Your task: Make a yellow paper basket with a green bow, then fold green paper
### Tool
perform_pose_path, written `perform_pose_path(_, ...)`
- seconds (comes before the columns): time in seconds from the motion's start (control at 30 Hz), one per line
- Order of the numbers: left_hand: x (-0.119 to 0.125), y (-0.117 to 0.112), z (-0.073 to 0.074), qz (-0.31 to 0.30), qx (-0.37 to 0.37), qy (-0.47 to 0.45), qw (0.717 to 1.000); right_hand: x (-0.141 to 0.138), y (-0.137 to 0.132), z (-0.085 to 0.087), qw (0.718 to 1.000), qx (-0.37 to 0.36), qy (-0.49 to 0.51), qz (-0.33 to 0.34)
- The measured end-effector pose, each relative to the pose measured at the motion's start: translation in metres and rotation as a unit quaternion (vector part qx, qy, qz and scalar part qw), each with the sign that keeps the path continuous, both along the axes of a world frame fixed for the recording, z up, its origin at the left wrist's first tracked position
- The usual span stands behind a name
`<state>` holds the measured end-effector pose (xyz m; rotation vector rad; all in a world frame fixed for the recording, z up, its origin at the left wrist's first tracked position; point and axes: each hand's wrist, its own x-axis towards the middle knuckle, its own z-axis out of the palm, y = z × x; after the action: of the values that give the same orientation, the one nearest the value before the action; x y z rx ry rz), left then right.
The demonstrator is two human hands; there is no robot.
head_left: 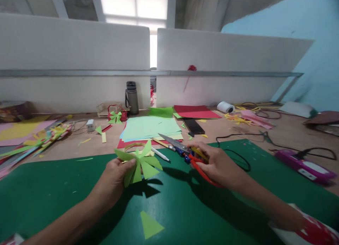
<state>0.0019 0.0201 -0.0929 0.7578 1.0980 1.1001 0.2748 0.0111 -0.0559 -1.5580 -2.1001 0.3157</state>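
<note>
White panels [79,51] stand behind a brown worktable [76,141] with a green mat [79,192] on its near side. Held just above that mat is a light green paper flower [148,167] with slits between its petals. At the flower's left edge, the person's left hand [115,176] pinches it between thumb and fingers. To the flower's right, apart from it, the right hand [212,163] curls around the handles of scissors [174,142]; how far the blades are parted is hard to tell.

For neat cutting, it is probably best to turn the paper toward the blades, keep the left thumb out of their path and stop each snip short of the middle.

Just beyond the flower, a white pen [160,155] could get in the way. On the flower's near side lies a green paper scrap [150,225]. The mat stretches to both sides of the flower, seemingly leaving sideways room; far to the flower's right, a purple power strip [304,165] sits near the mat's edge.
</note>
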Motion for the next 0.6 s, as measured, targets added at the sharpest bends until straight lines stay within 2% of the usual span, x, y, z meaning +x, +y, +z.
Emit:
perform_pose_path(0.13,0.004,-0.003,0.002,0.007,-0.005,0.009,1.000,0.009,-0.014,-0.003,0.999,0.000,-0.031,-0.018)
perform_pose_path(0.23,0.009,-0.005,0.002,-0.007,0.017,0.013,1.000,0.020,-0.003,-0.003,0.990,0.014,-0.127,-0.055)
perform_pose_path(0.3,0.013,-0.006,0.001,-0.025,0.038,0.007,0.999,0.028,0.015,-0.002,0.978,0.015,-0.192,-0.084)
perform_pose_path(0.37,0.018,-0.004,-0.001,-0.034,0.049,0.006,0.998,0.034,0.039,-0.002,0.972,0.010,-0.216,-0.095)
perform_pose_path(0.5,0.025,0.000,-0.003,-0.030,0.042,-0.002,0.999,0.038,0.086,-0.005,0.964,0.001,-0.248,-0.091)
perform_pose_path(0.6,0.025,0.001,-0.003,-0.043,0.047,-0.018,0.998,0.034,0.111,-0.010,0.963,0.003,-0.258,-0.078)
